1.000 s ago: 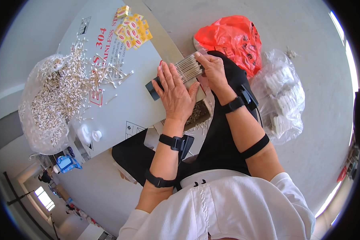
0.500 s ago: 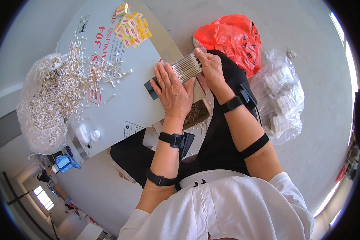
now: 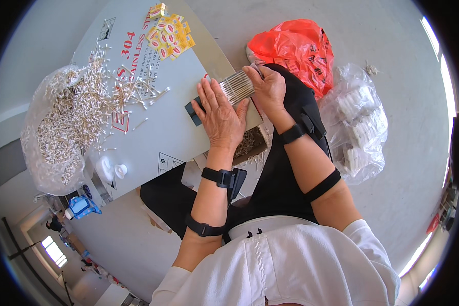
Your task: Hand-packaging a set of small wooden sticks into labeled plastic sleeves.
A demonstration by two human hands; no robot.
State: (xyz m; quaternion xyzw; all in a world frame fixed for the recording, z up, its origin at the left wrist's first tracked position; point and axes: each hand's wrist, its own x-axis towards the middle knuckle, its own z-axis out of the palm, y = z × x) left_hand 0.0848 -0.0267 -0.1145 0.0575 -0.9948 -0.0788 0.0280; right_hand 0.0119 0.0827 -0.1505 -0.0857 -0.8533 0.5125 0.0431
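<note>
At the far edge of the grey board (image 3: 153, 137) on our lap, we hold a flat row of cotton swabs (image 3: 236, 85) between both hands. Our left hand (image 3: 220, 118) lies palm down with fingers spread, its fingertips touching the near left side of the row and covering part of a dark rectangular holder (image 3: 194, 113) beneath it; it presses rather than closes around anything. Our right hand (image 3: 268, 89) is curled on the right end of the row, thumb and fingers pinching the sticks together. So the swab row sits between the hands, just far of the left palm and just left of the right knuckles.

Compared with a second ago, our hands keep the same grip and the row has barely shifted; the view has tipped slightly, so the board and piles sit a little lower and more to the left.

From the left: a clear, crinkled plastic bag (image 3: 46, 148) spills a loose heap of white-tipped swabs (image 3: 86, 107) across the board, thin pale sticks lying every way. Far along the board lie small yellow and red paper labels (image 3: 169, 33). Near the board's right corner an open cardboard box (image 3: 250, 145) holds more sticks. To the right, on the smooth grey floor, sit a glossy orange plastic bag (image 3: 296, 48) and a transparent bag of white bundles (image 3: 359, 125). Black straps circle both forearms.
</note>
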